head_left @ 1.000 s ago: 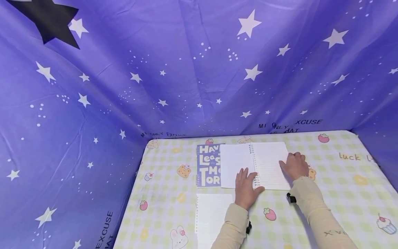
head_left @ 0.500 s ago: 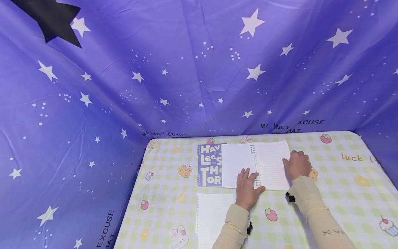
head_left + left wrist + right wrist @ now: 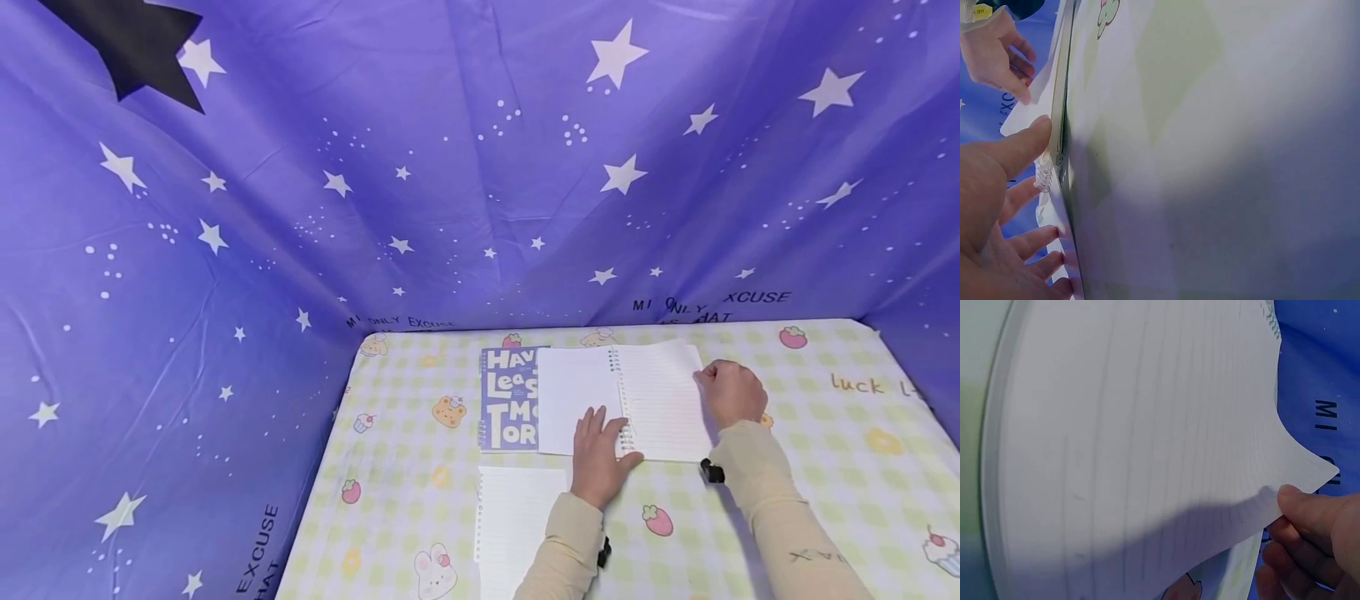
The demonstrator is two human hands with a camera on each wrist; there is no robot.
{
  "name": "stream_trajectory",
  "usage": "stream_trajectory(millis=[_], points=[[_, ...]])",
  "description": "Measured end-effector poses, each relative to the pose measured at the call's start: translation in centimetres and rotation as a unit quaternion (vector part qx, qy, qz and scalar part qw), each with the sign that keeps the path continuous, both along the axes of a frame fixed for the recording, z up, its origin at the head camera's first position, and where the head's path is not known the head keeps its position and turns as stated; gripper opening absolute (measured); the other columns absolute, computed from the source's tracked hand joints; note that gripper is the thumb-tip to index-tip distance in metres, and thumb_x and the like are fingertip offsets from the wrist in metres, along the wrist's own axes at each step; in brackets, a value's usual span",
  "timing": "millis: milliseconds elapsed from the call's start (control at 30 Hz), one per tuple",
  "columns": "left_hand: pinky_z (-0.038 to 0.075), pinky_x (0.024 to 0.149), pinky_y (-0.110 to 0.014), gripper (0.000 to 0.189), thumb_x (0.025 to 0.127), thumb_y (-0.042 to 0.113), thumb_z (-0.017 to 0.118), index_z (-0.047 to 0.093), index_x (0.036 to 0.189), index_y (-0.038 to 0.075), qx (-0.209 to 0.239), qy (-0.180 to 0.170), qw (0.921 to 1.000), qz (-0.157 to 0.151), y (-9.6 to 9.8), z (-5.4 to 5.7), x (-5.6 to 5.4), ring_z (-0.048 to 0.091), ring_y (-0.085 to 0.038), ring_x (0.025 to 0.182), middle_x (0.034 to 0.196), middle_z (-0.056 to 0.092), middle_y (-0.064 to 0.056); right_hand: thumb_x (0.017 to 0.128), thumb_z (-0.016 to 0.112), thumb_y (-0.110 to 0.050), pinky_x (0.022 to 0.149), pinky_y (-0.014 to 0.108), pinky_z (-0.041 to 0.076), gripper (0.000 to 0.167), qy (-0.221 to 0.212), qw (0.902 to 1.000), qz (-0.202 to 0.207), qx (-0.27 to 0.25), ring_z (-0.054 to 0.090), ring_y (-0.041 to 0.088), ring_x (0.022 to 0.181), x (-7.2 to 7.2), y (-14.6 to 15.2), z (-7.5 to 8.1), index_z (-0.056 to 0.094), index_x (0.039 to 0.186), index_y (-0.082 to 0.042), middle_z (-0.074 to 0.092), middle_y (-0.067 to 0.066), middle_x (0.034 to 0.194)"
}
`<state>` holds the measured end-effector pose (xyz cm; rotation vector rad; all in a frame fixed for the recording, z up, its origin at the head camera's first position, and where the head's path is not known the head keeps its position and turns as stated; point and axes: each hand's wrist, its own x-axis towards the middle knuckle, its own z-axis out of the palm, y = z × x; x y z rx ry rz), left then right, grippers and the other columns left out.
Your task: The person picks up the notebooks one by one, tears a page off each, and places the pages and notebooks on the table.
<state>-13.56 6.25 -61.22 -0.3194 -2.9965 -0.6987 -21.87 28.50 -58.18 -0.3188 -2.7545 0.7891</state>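
Note:
A spiral notebook (image 3: 577, 383) lies open on the table, a blank white side on the left and a lined page (image 3: 660, 400) on the right. Beside the coil at its lower end, my left hand (image 3: 597, 458) rests on the notebook with fingers spread and straight. My right hand (image 3: 731, 392) pinches the outer edge of the lined page between thumb and curled fingers. In the right wrist view the page (image 3: 1179, 425) bows upward near its far corner, with the thumb (image 3: 1304, 506) on top of it.
A purple notebook (image 3: 506, 417) with white lettering lies partly under the open one's left side. Nearer the front is a loose lined sheet (image 3: 517, 517) with punched holes. A checked cloth (image 3: 405, 517) covers the table; a purple starry curtain (image 3: 450, 167) hangs behind.
My right hand has moved slightly right and its fingers have closed at the page edge, whose upper right corner now lifts. The left hand stays in place on the notebook.

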Motion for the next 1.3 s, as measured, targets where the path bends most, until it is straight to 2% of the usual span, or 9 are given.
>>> stream_trajectory(millis=[233,500,667,800,900,1000,1133,1233,1300], points=[[0.030,0.120,-0.038,0.052,0.082,0.046,0.076,0.063,0.128,0.027,0.001,0.006,1.0000,0.006,-0.2,-0.2,-0.4,0.040,-0.024,0.142,0.147,0.052,-0.004,0.090,0.068,-0.012,0.044,0.042,0.038,0.022,0.004,0.9997,0.023,-0.001,0.059,0.041,0.062,-0.7,0.1,0.0,0.063,0.071,-0.002,0.067,0.023,0.077],[0.031,0.120,-0.040,0.051,0.082,0.045,0.076,0.063,0.128,0.026,0.000,0.008,0.9999,0.008,-0.8,0.0,-0.8,0.040,-0.025,0.142,0.147,0.052,-0.005,0.094,0.064,-0.012,0.049,0.034,0.031,0.026,-0.017,0.9989,0.045,-0.003,0.048,0.030,0.059,-1.3,-0.3,0.2,0.058,0.071,-0.003,0.059,0.015,0.069],[0.029,0.121,-0.039,0.055,0.081,0.047,0.077,0.063,0.129,0.026,0.001,0.004,1.0000,0.008,-0.7,0.1,-0.8,0.039,-0.024,0.143,0.148,0.051,-0.005,0.096,0.062,-0.011,0.049,0.037,0.035,0.021,-0.034,0.9976,0.060,0.004,0.051,0.030,0.059,-1.5,-0.2,0.0,0.062,0.079,0.000,0.060,0.017,0.071],[0.031,0.120,-0.039,0.062,0.075,0.051,0.080,0.062,0.129,0.026,-0.007,0.013,0.9998,0.010,-0.5,0.1,-0.6,0.040,-0.024,0.142,0.147,0.051,-0.005,0.093,0.062,-0.010,0.047,0.047,0.043,0.017,-0.039,0.9966,0.069,0.022,0.057,0.041,0.064,-1.7,0.2,-0.1,0.062,0.083,0.004,0.063,0.024,0.078],[0.032,0.119,-0.038,0.062,0.075,0.052,0.080,0.063,0.128,0.027,-0.013,0.014,0.9998,0.011,-0.4,0.1,-0.4,0.041,-0.023,0.141,0.146,0.052,-0.004,0.090,0.064,-0.012,0.055,0.060,0.047,0.027,-0.042,0.9938,0.090,0.049,0.055,0.055,0.083,-2.1,0.4,-0.3,0.059,0.097,0.014,0.058,0.038,0.095],[0.032,0.119,-0.036,0.059,0.077,0.053,0.078,0.063,0.128,0.028,-0.017,0.017,0.9997,0.009,-0.3,0.1,-0.3,0.042,-0.022,0.141,0.146,0.052,-0.003,0.090,0.063,-0.015,0.071,0.069,0.044,0.046,-0.049,0.9881,0.125,0.074,0.042,0.063,0.101,-2.8,0.3,-0.9,0.048,0.116,0.021,0.046,0.045,0.110],[0.034,0.118,-0.035,0.055,0.078,0.053,0.076,0.065,0.126,0.029,-0.015,0.026,0.9995,0.003,-0.4,0.0,-0.2,0.044,-0.022,0.139,0.145,0.054,-0.003,0.093,0.048,-0.012,0.089,0.076,0.034,0.051,-0.057,0.9793,0.173,0.089,0.030,0.066,0.118,-3.8,-0.2,-1.9,0.039,0.137,0.014,0.036,0.043,0.130],[0.035,0.117,-0.034,0.054,0.078,0.054,0.077,0.066,0.124,0.030,-0.014,0.036,0.9993,-0.001,-0.4,-0.2,-0.1,0.046,-0.022,0.138,0.144,0.056,-0.003,0.093,0.039,-0.010,0.096,0.077,0.028,0.053,-0.068,0.9747,0.195,0.086,0.025,0.064,0.125,-4.2,-0.6,-2.3,0.036,0.142,0.010,0.032,0.040,0.138],[0.035,0.117,-0.034,0.054,0.077,0.054,0.077,0.066,0.124,0.030,-0.016,0.040,0.9991,-0.003,-0.4,-0.4,0.0,0.046,-0.021,0.138,0.143,0.056,-0.002,0.092,0.037,-0.009,0.099,0.077,0.025,0.054,-0.076,0.9723,0.203,0.087,0.024,0.063,0.127,-4.4,-0.7,-2.4,0.036,0.142,0.009,0.031,0.040,0.140]])
